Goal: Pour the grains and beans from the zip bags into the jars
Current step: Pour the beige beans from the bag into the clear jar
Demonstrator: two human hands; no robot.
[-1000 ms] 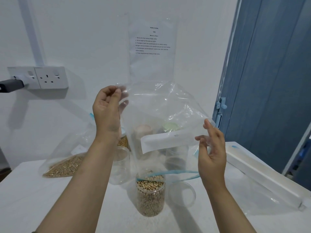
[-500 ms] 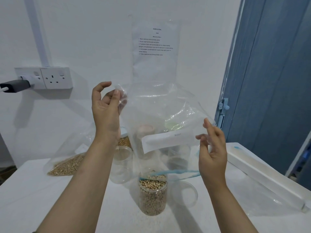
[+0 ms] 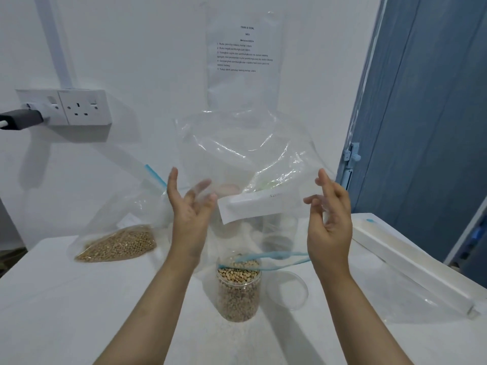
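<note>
While both forearms rise from the near edge of the worktop [image 3: 66, 299], the left hand [image 3: 188, 214] and right hand [image 3: 329, 219] stand palms-inward, fingers loosely spread, flanking the empty zip bag [image 3: 245, 159]; contact unclear. Its blue mouth hangs over the bean-filled jar [image 3: 238, 288].

The crinkled, glossy clear plastic zip bag [image 3: 245, 154] carries a matt white paper label [image 3: 259, 206]. The smooth transparent plastic jar [image 3: 239, 291] stands on a matt white table [image 3: 79, 299].
</note>
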